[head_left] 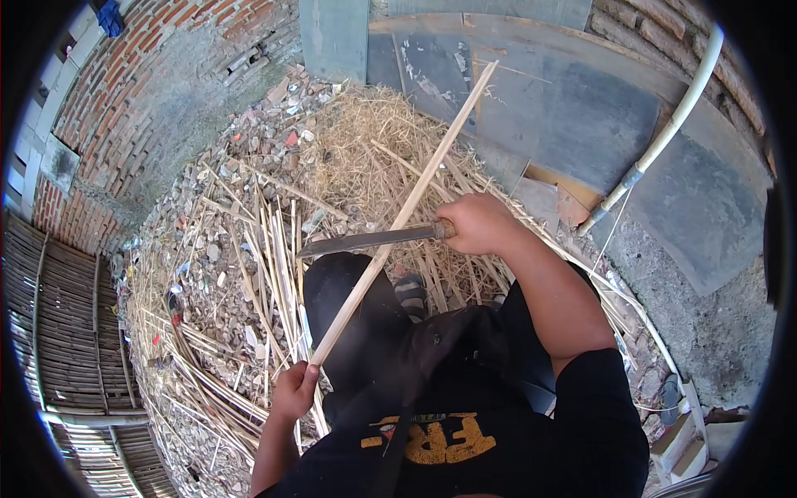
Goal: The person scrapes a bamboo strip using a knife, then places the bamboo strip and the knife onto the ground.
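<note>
A long pale strip of split bamboo (427, 176) slants across my lap, from low on the left up to the far right. My left hand (295, 390) is closed around its near end. In my right hand (477, 222) is the wooden handle of a machete (365, 241), gripped in a fist. The dark blade points left and lies across the strip near its middle, over my knee. Whether the edge bites into the bamboo I cannot tell.
Cut bamboo strips (270, 266) lie in a bundle on the rubble to my left. Straw-like shavings (365, 137) are heaped ahead. Grey panels (564, 100) lean at the wall, with a pale pipe (664, 137) on the right. A woven bamboo screen (70, 332) stands far left.
</note>
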Available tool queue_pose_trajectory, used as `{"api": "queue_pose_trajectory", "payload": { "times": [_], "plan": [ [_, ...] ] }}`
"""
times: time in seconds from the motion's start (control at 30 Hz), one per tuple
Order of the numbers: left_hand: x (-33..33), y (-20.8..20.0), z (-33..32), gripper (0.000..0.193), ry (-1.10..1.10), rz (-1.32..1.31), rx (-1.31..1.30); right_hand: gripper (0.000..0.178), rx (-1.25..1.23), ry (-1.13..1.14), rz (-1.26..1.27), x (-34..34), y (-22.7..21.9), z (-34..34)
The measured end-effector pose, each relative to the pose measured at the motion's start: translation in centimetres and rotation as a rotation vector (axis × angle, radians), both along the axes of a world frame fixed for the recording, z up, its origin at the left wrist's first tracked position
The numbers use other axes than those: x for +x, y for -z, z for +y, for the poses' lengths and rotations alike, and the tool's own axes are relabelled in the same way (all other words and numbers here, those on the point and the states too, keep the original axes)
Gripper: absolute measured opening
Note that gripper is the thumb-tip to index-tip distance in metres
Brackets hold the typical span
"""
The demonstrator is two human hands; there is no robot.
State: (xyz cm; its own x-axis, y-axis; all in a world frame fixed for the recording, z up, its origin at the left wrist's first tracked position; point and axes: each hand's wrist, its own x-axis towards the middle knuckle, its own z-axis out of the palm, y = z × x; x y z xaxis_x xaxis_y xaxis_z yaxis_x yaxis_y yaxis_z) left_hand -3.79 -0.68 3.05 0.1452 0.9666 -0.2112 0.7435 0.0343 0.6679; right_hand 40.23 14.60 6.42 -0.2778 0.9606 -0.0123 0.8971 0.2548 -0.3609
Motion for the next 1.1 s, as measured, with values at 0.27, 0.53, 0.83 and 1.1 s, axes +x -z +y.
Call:
{"api": "queue_pose_trajectory", "payload": {
  "times": [0.27, 0.53, 0.83, 1.1],
  "plan": [
    [0.8, 3.0, -0.4, 0.049, -0.029, 0.036, 0.101, 0.036, -0.145, 0.174, 0.261, 3.1, 1.2, 1.8],
    [-0.2, 2.6, 0.1, 0.046, 0.008, -0.011, 0.07, 0.018, -0.074, 0.01, 0.035, -0.5, 0.3, 0.9],
    [0.1, 3.9, -0.2, 0.048, -0.048, -0.004, 0.102, 0.022, -0.027, 0.137, 0.266, -0.5, 1.0, 1.0],
    [0.0, 3.5, 1.1, 0.048, -0.006, 0.113, 0.146, 0.015, 0.009, 0.072, 0.136, 0.5, 0.6, 1.2]
  ]
}}
